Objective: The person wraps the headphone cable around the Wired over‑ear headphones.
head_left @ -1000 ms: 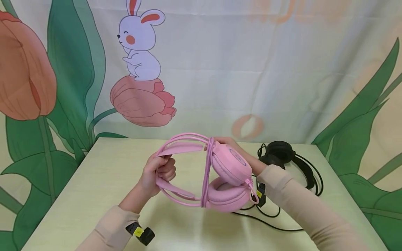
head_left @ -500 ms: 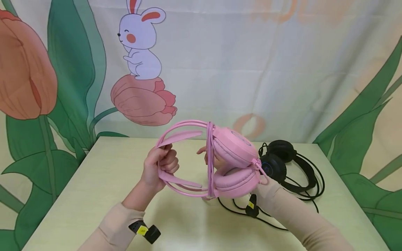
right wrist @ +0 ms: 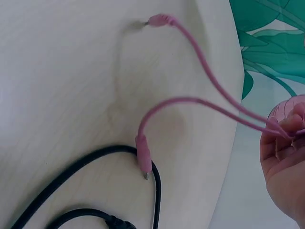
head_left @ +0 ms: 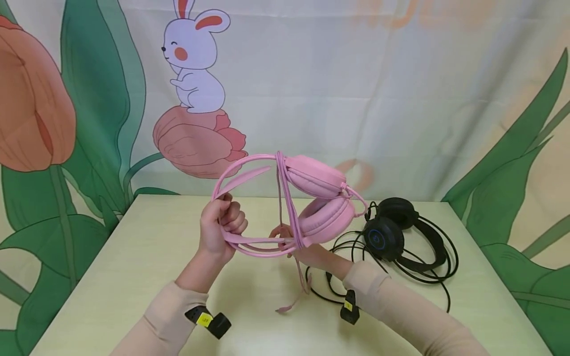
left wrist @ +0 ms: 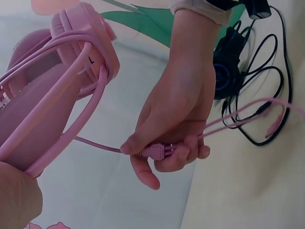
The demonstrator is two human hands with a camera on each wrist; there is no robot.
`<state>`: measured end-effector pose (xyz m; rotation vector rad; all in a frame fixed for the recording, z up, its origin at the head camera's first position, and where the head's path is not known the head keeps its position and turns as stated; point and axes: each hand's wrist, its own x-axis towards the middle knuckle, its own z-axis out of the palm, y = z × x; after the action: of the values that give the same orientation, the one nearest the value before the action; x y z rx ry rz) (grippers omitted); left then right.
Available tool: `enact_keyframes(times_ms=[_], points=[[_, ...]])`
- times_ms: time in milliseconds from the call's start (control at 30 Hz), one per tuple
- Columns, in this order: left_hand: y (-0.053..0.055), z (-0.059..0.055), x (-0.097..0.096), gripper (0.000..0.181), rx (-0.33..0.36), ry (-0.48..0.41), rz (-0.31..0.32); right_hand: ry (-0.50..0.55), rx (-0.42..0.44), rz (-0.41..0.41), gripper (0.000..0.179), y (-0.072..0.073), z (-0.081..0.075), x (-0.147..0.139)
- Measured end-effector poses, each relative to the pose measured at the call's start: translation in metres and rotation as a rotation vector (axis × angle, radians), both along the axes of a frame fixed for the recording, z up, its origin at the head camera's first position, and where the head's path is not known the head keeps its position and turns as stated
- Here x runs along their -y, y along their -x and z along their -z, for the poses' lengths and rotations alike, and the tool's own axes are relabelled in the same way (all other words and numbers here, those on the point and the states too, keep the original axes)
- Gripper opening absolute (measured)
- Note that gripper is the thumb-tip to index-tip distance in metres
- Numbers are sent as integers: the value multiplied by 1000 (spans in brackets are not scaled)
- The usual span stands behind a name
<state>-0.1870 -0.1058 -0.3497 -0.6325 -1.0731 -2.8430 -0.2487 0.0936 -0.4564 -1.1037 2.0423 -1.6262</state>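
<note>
My left hand (head_left: pixel 218 230) grips the headband of a pink headset (head_left: pixel 327 217), held sideways above the table with its ear cups to the right. Pink cable (head_left: pixel 287 198) is looped around the headband near the cups. Below the cups, my right hand (head_left: pixel 311 254) pinches the free end of this cable. In the left wrist view its thumb and fingers close on the pink cable splitter (left wrist: pixel 156 151). Two thin cable ends hang from that hand in the right wrist view, one with a pink plug (right wrist: pixel 159 20), the other with a second pink plug (right wrist: pixel 144 155).
A black headset (head_left: pixel 385 237) lies at the right of the pale table (head_left: pixel 147 247), its black cable (head_left: pixel 325 297) spread toward the middle, below the right forearm. Behind the table hangs a printed curtain (head_left: pixel 303 99). Each wrist carries a small black camera (head_left: pixel 349 306).
The pink headset has risen. My right hand has passed from behind the ear cups to below them and now pinches the cable, whose plug ends have come loose and hang down.
</note>
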Motion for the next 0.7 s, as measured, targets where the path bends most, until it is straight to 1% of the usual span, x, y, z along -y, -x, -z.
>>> enact_keyframes(times_ms=[33,67,133,167,233,267,333,400,500,633,700], points=[[1,0,1,28,12,-3,-22,-31,-7,26,29,-5,-7,1],[2,0,2,27,26,-3,-45,-66,-12,56,25,-9,-10,3],[5,1,4,25,54,3,-90,-121,-37,101,23,-13,-13,5],[6,1,5,25,62,0,-105,-151,-45,120,25,-15,-16,6],[8,3,7,25,80,7,-138,-249,-65,175,30,-17,-15,7],[9,3,9,25,87,12,-153,-273,-78,194,33,-16,-12,7],[10,4,12,26,96,20,-179,-316,-88,223,37,-19,-13,7],[12,5,15,27,108,29,-204,-342,-109,240,39,-22,-14,6],[14,7,18,28,125,36,-244,-348,-144,246,34,-26,-14,5],[16,9,21,29,149,42,-304,-348,-189,241,30,-31,-21,5],[17,11,21,29,166,47,-337,-348,-190,237,31,-33,-26,5]])
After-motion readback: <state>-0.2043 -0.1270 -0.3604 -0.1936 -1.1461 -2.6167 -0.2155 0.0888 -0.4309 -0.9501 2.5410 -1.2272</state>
